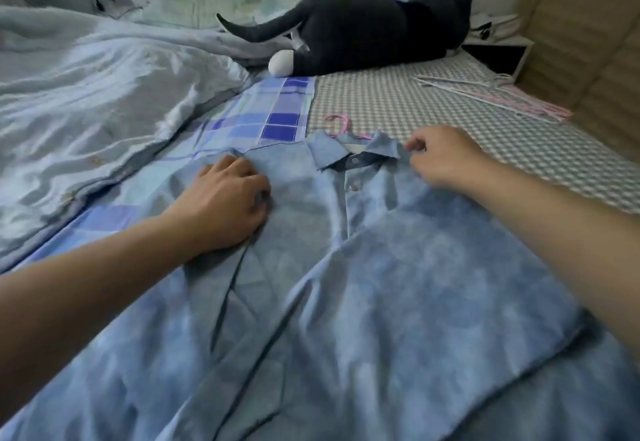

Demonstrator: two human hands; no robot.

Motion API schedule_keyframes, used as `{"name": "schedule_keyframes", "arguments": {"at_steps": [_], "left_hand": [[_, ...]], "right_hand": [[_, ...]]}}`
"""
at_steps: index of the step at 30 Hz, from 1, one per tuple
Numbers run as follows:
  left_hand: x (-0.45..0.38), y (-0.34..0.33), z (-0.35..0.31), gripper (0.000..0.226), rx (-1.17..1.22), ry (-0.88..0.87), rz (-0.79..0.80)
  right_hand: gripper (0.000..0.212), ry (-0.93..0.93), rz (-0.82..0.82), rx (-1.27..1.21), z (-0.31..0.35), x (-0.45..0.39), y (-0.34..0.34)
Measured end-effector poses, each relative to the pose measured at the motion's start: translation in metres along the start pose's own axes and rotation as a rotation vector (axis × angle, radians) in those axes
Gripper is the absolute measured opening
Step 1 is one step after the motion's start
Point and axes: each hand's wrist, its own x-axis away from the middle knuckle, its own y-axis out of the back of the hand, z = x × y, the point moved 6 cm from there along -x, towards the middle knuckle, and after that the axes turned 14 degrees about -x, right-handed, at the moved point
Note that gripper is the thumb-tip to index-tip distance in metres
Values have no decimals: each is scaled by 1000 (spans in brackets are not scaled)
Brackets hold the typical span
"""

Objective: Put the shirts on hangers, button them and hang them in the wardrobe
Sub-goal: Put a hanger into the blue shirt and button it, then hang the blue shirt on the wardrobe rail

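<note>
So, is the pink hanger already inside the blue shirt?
Yes, the pink hanger's hook sticks out above the collar of the blue shirt, which lies flat on the bed.

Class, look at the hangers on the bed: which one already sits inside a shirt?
The pink hanger, its hook poking from the blue shirt's collar; the spare hangers lie bare near the wardrobe side.

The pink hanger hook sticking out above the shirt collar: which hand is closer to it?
The right hand, by a small margin. It pinches the shirt at the collar's right tip, below and right of the pink hanger hook. The left hand grips the shoulder fabric, lower left and farther off.
</note>
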Motion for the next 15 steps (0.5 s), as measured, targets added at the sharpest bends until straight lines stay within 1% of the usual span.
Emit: {"name": "schedule_keyframes", "arguments": {"at_steps": [1,2,4,5,7,8,10,12,13,15], "left_hand": [[-10,-16,4,47,19,24,29],[-15,-34,4,46,47,53,45],[-14,-58,-1,35,79,88,-38],[-12,-63,-3,30,90,92,-82],[-11,-66,-1,27,123,96,-107],[-11,-65,0,27,133,96,-111],[-12,-57,0,26,122,89,-102],[-14,-47,2,27,106,125,-25],[-9,-41,5,29,108,194,47],[13,-23,15,37,119,405,185]], "right_hand": [[26,-29,5,8,-5,-23,-9],[29,-65,11,2,-10,-46,-19],[36,-121,28,2,-23,-84,-41],[40,-149,52,48,-32,-97,-54],[49,-202,125,195,-44,-104,-75],[50,-224,155,225,-45,-103,-79],[46,-243,160,193,-40,-100,-66],[38,-228,108,128,-19,-96,-32],[36,-214,77,93,-6,-92,-10],[32,-175,54,30,26,-71,35]]}}
